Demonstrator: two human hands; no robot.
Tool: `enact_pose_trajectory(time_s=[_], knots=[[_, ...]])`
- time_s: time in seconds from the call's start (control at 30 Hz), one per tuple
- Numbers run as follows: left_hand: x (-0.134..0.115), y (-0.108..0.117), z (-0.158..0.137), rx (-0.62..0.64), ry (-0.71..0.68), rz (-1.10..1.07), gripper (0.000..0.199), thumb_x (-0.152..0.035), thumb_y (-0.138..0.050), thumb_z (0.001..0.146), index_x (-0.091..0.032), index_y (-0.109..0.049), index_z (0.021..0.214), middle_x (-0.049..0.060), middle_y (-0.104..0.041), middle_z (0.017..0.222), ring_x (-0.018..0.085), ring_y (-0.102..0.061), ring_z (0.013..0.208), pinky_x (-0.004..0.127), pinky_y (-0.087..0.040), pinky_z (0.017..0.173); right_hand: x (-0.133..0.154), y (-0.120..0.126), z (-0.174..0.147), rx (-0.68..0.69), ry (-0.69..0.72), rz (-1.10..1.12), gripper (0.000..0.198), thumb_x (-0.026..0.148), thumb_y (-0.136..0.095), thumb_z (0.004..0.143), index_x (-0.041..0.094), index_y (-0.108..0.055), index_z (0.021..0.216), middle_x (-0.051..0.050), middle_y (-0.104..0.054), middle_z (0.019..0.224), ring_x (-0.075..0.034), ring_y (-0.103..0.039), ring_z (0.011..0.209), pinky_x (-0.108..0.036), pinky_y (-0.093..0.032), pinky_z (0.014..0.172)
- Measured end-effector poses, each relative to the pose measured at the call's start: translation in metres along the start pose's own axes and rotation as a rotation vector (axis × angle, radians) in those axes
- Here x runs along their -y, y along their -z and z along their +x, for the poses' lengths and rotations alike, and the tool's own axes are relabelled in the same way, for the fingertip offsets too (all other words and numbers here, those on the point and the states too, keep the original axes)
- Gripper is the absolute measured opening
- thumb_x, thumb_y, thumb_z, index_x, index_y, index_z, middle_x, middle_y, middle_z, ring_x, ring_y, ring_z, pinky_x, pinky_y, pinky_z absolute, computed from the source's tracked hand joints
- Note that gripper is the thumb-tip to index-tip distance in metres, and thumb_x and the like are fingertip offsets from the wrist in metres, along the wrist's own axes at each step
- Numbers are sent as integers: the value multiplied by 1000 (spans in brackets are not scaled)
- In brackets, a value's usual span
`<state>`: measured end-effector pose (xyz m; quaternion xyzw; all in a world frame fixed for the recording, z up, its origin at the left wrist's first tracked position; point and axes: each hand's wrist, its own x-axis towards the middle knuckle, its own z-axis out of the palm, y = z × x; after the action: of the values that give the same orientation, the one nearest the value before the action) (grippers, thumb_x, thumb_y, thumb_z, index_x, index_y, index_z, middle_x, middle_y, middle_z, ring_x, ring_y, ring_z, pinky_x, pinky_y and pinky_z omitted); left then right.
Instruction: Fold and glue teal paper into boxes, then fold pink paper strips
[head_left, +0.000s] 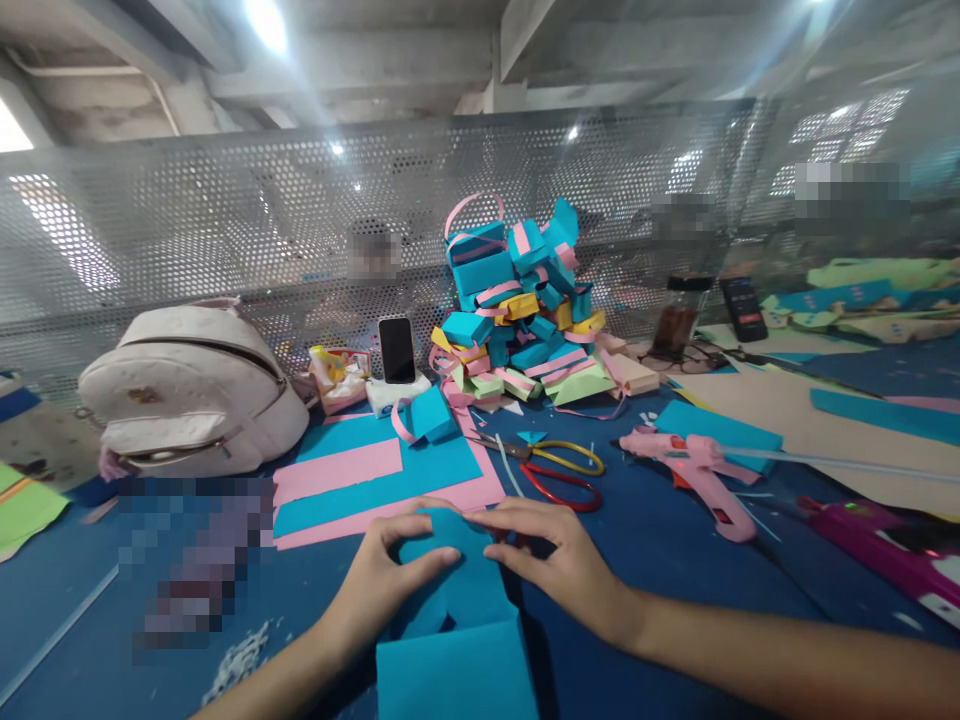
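A blue folded paper box lies in front of me, its upper flap bent and its near panel standing toward me. My left hand grips the flap's left side, thumb on top and fingers behind. Opposite it, my right hand pinches the right edge of the same flap. Just beyond my hands are scissors with one yellow and one red handle. Pink and blue paper sheets lie past the left hand, with a small blue paper bag with a pink strap on them.
A pile of small paper bags rises at the back by a perforated metal screen. At right lie a pink glue gun and a magenta device. A white backpack and a propped phone stand at left.
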<state>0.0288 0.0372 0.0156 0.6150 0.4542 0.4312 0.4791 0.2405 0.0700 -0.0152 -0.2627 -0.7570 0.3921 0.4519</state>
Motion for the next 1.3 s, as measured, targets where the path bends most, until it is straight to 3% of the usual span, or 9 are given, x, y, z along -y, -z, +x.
enact_pose_trajectory(time_s=[0.17,0.3,0.4,0.5,0.63,0.8,1.07,1.2,1.3], knots=[[2,0,0,-65,79,-5,20,-38,-77,76,-19,-79,79,10,-75,98,26,-68,91,31,-54,77,0,-1,1,-18,-68,21,32,37,-74,84,28,-73,115,-4,-74,91,-17,-63,74,-25,-45,56],[4,-1,0,-71,133,-56,25,-40,-80,73,-17,-80,83,9,-78,91,24,-70,82,29,-55,71,-2,-2,1,32,-99,32,41,37,-73,84,29,-68,124,-2,-71,87,-14,-57,69,-25,-45,58],[6,-2,0,-91,165,-108,26,-42,-82,70,-17,-78,74,7,-77,85,20,-69,72,26,-53,66,-3,-1,0,50,-105,20,47,36,-72,85,32,-62,131,0,-69,86,-12,-52,64,-25,-46,58],[8,-2,0,-120,194,-157,29,-43,-83,69,-15,-74,66,6,-74,75,16,-65,61,24,-51,58,-1,-1,-1,27,-98,5,52,37,-70,87,35,-56,137,-2,-70,98,-13,-55,67,-25,-48,59],[10,2,1,-175,184,-169,32,-44,-84,66,-14,-73,64,5,-71,73,15,-62,62,23,-49,56,1,0,-2,38,-30,-14,49,38,-66,90,36,-54,138,-6,-65,123,-17,-61,82,-27,-52,63],[9,5,2,-250,152,-171,33,-44,-83,68,-16,-69,59,2,-67,68,12,-56,57,20,-43,51,-1,1,-2,68,52,-70,48,40,-61,94,36,-51,140,-8,-60,130,-20,-62,94,-29,-55,69],[8,5,0,-235,97,-147,26,-40,-82,69,-17,-74,61,4,-72,74,17,-62,71,25,-49,65,1,2,-2,107,126,-66,49,34,-58,96,39,-46,144,-6,-59,129,-21,-60,107,-31,-56,82],[6,5,1,-217,66,-116,22,-40,-81,70,-18,-78,66,7,-76,83,21,-65,76,28,-50,68,-1,2,-1,103,145,-55,47,32,-60,96,40,-50,141,-5,-60,129,-22,-58,114,-38,-52,94],[5,5,0,-223,44,-69,19,-38,-81,70,-19,-80,67,8,-77,81,23,-66,79,31,-51,72,-2,1,-1,101,146,-43,44,29,-60,96,40,-53,138,-5,-60,126,-21,-58,113,-37,-52,93]])
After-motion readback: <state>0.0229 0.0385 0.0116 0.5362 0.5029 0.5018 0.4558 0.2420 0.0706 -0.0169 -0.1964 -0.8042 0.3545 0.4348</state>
